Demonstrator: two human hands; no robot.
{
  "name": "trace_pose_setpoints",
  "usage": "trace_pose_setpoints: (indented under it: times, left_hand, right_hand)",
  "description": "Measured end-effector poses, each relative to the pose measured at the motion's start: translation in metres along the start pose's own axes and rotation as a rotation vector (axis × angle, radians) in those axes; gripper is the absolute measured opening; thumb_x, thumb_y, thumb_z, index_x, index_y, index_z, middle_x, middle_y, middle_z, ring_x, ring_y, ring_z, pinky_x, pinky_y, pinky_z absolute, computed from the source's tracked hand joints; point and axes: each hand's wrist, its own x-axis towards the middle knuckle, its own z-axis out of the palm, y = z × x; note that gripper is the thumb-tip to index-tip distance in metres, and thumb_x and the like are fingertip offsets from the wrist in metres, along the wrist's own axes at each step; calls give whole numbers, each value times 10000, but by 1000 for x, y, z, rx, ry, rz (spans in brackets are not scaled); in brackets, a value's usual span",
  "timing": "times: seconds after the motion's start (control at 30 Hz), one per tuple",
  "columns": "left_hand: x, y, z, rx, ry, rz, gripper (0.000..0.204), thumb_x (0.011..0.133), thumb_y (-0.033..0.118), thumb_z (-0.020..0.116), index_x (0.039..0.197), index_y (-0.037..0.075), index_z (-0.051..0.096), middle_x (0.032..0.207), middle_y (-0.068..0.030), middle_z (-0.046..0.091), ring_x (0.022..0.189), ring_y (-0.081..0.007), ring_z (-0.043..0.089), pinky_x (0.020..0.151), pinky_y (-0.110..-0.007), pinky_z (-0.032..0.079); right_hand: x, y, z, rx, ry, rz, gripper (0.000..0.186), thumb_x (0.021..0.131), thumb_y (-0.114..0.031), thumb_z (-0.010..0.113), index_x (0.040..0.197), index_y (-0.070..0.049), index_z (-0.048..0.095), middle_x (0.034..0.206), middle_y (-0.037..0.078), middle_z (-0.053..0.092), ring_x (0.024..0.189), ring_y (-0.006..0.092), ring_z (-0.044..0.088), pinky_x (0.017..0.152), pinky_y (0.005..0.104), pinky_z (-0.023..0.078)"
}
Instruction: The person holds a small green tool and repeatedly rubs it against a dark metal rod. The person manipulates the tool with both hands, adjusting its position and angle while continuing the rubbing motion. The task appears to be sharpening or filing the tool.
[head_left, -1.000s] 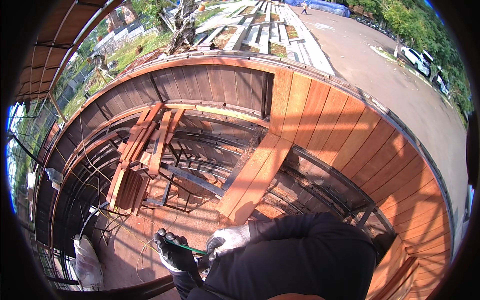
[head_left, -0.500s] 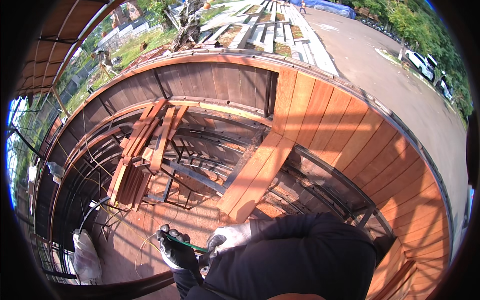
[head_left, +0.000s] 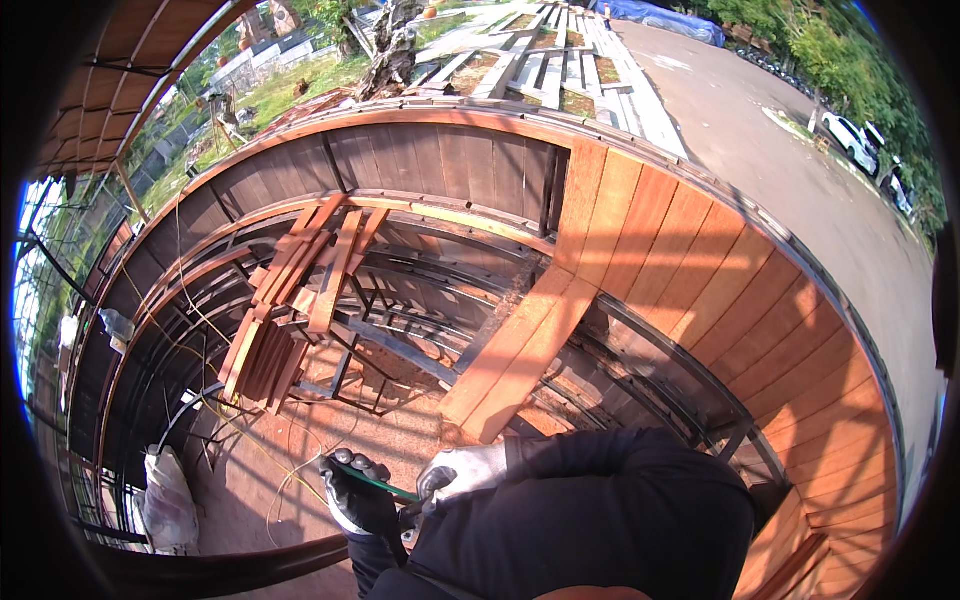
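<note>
My left hand, in a black-and-white glove, is low in the centre, its fingers curled around a long, thin green object. Just to its right, my right hand, white glove with dark fingertips, has its fingers closed at the other end of that object, near a small dark part I cannot make out. My dark sleeves surround both hands. Beyond them two reddish boards lie across a curved black metal frame.
Loose planks are stacked left of centre. A curved wall of fitted boards runs right, with a dark panel behind. A white sack and cables lie left. Outside are a paved road, parked cars and a distant person.
The whole view has shifted slightly, with the surroundings appearing a little higher and more to the right. My hands keep their grip on the green object.
</note>
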Motion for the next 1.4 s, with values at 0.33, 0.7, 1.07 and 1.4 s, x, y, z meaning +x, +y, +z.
trace_pose_setpoints:
  times: [0.33,0.7,1.07,1.4]
  left_hand:
    - [-10,-9,12,372,80,-158,503,932,427,574,1205,9,509,932,-128,624,813,-261,646,755,-369,526]
    - [-5,-15,14,403,-47,-188,517,941,401,582,1236,-12,482,949,-139,626,828,-239,645,735,-348,541]
    - [-2,-16,6,127,33,-318,581,931,441,581,1285,0,445,947,-126,633,918,-271,620,918,-441,479]
    - [-4,-17,2,272,1,-235,531,921,465,580,1223,42,473,849,-51,608,791,-218,611,1006,-496,433]
  right_hand:
    - [-1,7,-1,52,60,-16,177,896,-147,634,987,4,656,906,68,670,866,145,607,794,310,478]
    - [-1,4,2,94,106,-53,181,891,-158,643,973,3,661,844,49,658,797,90,563,718,289,467]
    - [2,4,2,95,75,-30,212,894,-202,637,970,-6,662,837,54,644,777,127,577,706,306,464]
    - [1,9,1,55,103,-18,218,887,-188,629,992,0,655,822,55,651,760,125,577,702,313,473]
